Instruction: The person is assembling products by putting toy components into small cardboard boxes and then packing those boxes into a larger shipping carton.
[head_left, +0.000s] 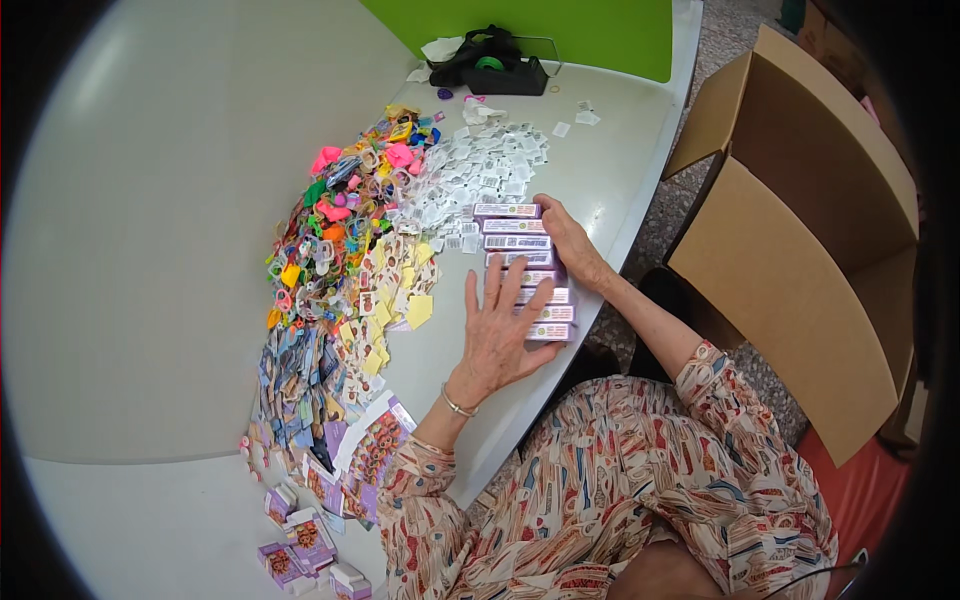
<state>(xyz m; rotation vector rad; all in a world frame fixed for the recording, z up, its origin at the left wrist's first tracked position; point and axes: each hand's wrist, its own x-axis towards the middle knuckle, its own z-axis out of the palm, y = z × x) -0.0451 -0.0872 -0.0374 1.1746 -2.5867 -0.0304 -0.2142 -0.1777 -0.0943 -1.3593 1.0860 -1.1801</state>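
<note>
A row of small purple-and-white cardboard boxes (518,227) stands packed side by side near the table's right edge. Over its middle lies my left hand (500,325), its fingers spread and touching the boxes, with the thumb by the near end. My right hand (572,245) is curled against the right side of the row, its fingertips at the far corner. Part of the row is covered by my left fingers. Just beyond the boxes spreads a heap of small white printed slips (475,175).
Left of my hands are a pile of colourful plastic trinkets (335,215), yellow and picture cards (375,305), blue packets (300,370) and flat purple cartons (375,450). Small boxes (310,535) sit nearer. A black tape dispenser (515,78) stands far back; an open brown carton (780,300) is at right.
</note>
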